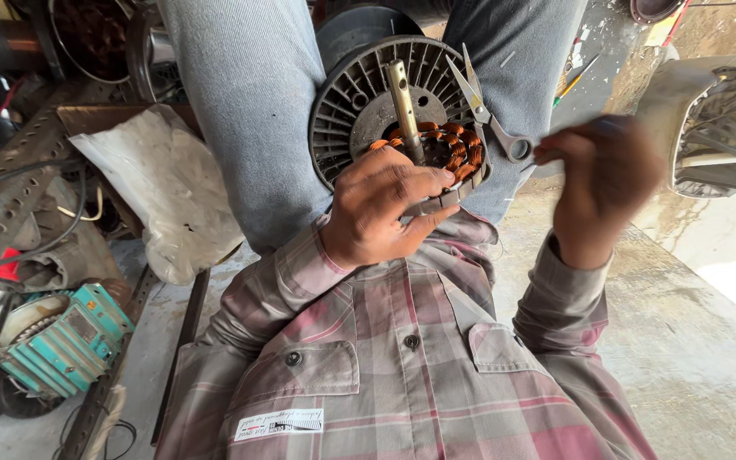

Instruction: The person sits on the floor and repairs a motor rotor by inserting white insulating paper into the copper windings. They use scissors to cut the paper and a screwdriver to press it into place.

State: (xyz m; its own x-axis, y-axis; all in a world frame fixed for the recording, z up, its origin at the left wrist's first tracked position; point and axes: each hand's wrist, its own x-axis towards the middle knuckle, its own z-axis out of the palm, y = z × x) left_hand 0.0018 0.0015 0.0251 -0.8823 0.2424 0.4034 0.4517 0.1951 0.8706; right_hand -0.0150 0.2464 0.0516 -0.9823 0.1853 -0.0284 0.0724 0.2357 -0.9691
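Note:
A round dark fan motor stator [359, 102] with copper windings [453, 149] and a metal shaft [402, 98] rests on my lap between my knees. My left hand [381, 209] grips its near rim, fingers curled over the edge. Small scissors [483, 106] lie on my right thigh beside the stator. My right hand [602, 183] is blurred, raised just right of the scissors handle, fingers pinched together; whether it holds a thin wire I cannot tell.
A white crumpled bag [163, 183] and perforated metal angle bars [2, 204] lie at left. A teal motor part [66, 336] sits lower left. A white fan housing [717, 128] stands at right on the concrete floor [683, 341].

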